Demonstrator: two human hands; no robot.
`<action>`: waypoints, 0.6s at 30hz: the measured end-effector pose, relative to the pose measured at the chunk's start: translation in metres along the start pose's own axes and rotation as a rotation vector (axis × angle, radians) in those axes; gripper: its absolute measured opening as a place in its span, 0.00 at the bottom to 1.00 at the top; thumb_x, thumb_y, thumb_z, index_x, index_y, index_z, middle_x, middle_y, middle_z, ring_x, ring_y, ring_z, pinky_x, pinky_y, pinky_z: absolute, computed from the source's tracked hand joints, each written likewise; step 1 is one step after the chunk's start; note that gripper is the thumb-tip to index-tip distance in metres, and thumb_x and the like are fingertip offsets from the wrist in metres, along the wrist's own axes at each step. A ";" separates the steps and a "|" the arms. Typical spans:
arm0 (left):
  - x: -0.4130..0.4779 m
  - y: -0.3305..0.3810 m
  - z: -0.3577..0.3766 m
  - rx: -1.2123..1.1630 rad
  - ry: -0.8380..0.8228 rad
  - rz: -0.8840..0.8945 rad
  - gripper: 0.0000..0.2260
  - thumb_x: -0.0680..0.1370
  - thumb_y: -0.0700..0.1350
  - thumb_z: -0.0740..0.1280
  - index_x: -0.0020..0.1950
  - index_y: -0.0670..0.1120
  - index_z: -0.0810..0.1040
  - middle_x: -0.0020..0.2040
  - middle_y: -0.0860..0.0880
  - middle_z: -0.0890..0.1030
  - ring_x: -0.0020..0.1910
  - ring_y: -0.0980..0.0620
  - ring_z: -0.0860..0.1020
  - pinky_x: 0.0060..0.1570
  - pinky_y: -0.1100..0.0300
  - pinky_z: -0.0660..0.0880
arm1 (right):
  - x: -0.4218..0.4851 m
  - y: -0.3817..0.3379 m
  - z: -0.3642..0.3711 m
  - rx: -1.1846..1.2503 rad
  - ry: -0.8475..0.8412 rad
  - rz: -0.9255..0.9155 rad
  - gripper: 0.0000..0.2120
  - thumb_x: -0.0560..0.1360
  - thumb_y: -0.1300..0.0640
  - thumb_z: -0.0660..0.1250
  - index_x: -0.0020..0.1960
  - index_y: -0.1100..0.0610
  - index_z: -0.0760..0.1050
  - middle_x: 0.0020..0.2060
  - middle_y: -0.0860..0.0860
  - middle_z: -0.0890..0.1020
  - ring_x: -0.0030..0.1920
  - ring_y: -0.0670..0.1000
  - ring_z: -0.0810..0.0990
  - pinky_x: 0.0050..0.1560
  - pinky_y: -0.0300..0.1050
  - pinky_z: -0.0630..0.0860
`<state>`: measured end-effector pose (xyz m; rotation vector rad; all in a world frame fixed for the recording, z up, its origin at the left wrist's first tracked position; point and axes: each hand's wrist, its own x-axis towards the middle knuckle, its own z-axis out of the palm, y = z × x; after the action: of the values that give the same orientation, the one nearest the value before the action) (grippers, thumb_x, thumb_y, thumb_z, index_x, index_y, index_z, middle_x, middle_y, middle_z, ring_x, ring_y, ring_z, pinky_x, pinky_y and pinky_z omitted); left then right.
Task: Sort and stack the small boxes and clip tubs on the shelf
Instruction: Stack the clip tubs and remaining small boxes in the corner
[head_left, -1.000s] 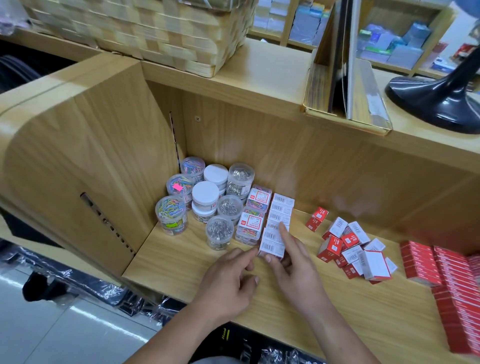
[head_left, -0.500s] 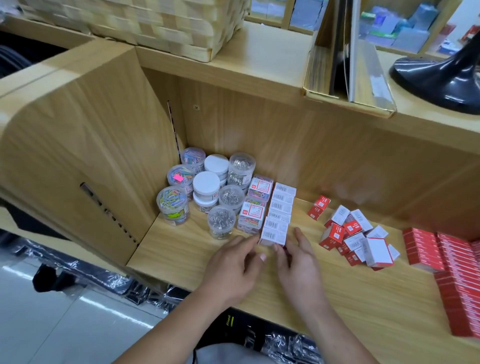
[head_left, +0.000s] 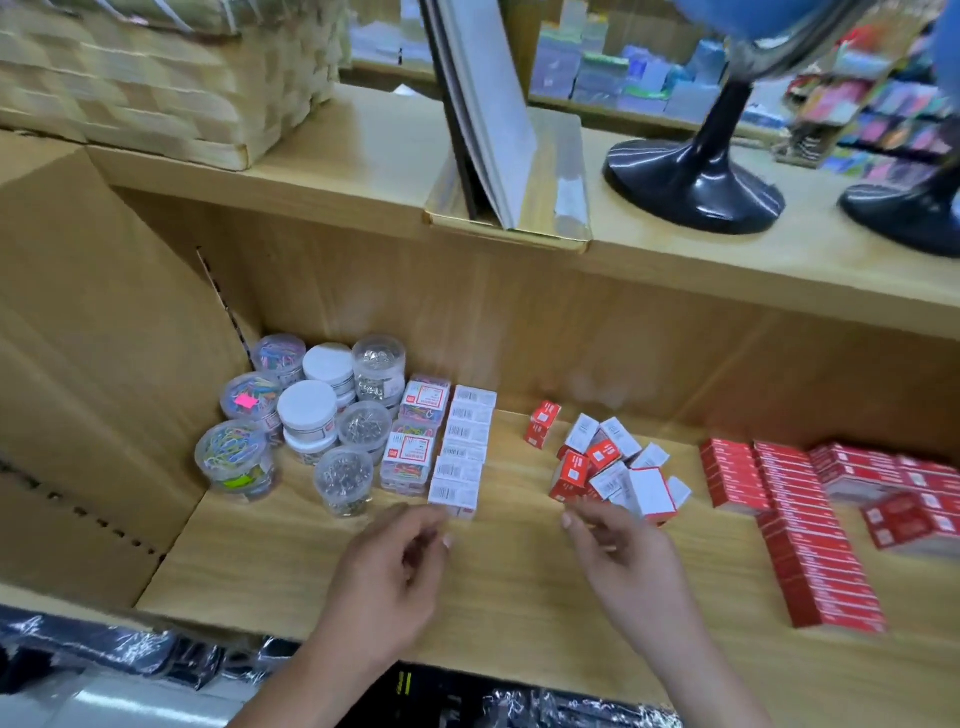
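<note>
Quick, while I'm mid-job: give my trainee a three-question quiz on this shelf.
1. True or false: the left hand grips a clip tub.
2. Which lies nearest the right hand? A) loose pile of red-and-white boxes B) woven basket C) globe stand
3. On which side of the clip tubs does the row of barcode boxes lie?
Key: 1 false; 2 A; 3 their right.
</note>
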<state>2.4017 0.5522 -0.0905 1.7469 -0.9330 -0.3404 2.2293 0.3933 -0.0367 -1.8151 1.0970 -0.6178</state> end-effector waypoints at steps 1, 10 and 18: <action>0.005 0.012 0.009 0.038 -0.072 0.054 0.07 0.77 0.48 0.68 0.54 0.55 0.81 0.45 0.58 0.80 0.41 0.56 0.80 0.41 0.58 0.77 | 0.002 0.002 -0.015 -0.024 0.084 -0.038 0.07 0.75 0.60 0.74 0.46 0.48 0.83 0.39 0.45 0.85 0.38 0.40 0.80 0.36 0.28 0.72; 0.096 0.071 0.120 0.563 -0.340 0.190 0.21 0.77 0.53 0.64 0.71 0.54 0.71 0.68 0.48 0.73 0.62 0.42 0.78 0.56 0.50 0.77 | 0.028 0.032 -0.067 -0.367 0.224 0.009 0.17 0.68 0.47 0.79 0.55 0.51 0.82 0.43 0.45 0.74 0.41 0.41 0.75 0.40 0.31 0.65; 0.054 0.052 0.093 0.352 -0.245 0.140 0.14 0.74 0.47 0.72 0.60 0.54 0.80 0.54 0.53 0.78 0.51 0.50 0.80 0.52 0.56 0.76 | 0.016 0.032 -0.068 -0.112 0.223 -0.040 0.12 0.67 0.60 0.78 0.42 0.44 0.81 0.37 0.46 0.81 0.33 0.45 0.80 0.38 0.38 0.77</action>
<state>2.3564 0.4442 -0.0675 1.9726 -1.3499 -0.3167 2.1711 0.3431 -0.0331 -1.9012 1.2673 -0.8117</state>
